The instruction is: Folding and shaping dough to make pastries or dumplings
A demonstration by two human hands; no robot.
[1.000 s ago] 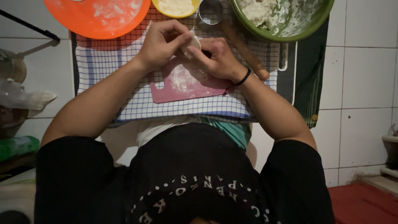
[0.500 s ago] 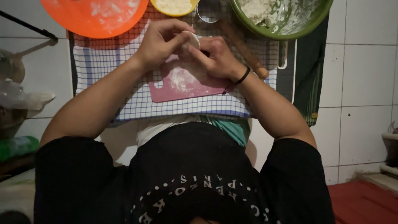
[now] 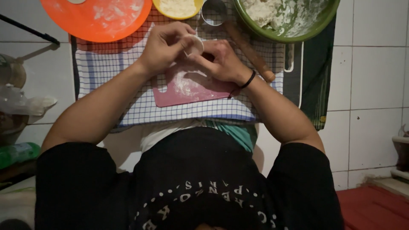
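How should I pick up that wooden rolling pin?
Probably grab the rolling pin around its bare middle, coming from above. It lies flat and slanted on the checked cloth, beside the right hand, one end near the green bowl.

We note a pale, matt round of soft dough [image 3: 194, 44], floury on its face. Under it lies a pink plastic cutting board [image 3: 187, 87], smooth, dusted white. The blue-and-white checked cloth [image 3: 106, 70] looks woven and matt. The brown wooden rolling pin [image 3: 250, 53] has a dull, dry finish. The round metal cutter ring [image 3: 214, 11] shines. The orange plastic plate [image 3: 97, 18] and the green plastic bowl [image 3: 294, 30] are glossy, both smeared with flour. White wall tiles [image 3: 372, 64] look glazed and smooth.
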